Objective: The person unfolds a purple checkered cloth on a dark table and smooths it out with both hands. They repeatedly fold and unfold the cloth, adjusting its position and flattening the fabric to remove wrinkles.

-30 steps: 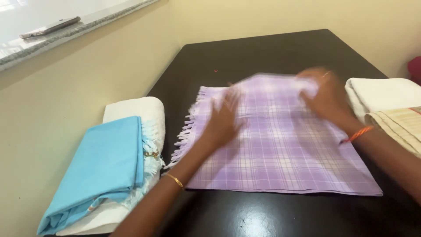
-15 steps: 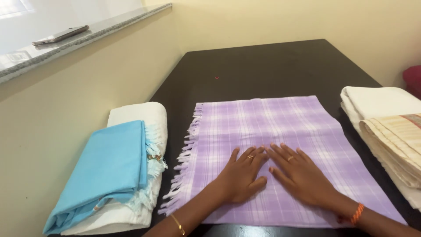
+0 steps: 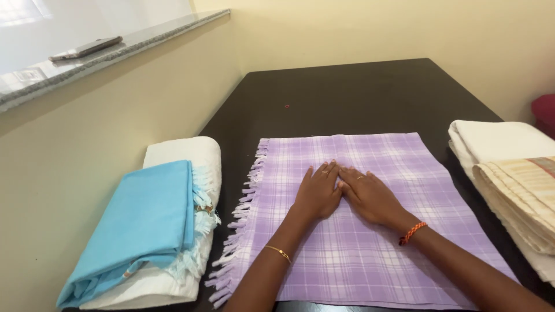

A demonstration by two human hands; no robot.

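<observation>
Left hand (image 3: 318, 193), right hand (image 3: 370, 196): flat, fingers spread, on one purple plaid cloth (image 3: 370, 242). Two folded stacks flank.

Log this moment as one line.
left hand: flat on purple cloth | right hand: flat on it, beside left | blue cloth: folded, left of it
</observation>
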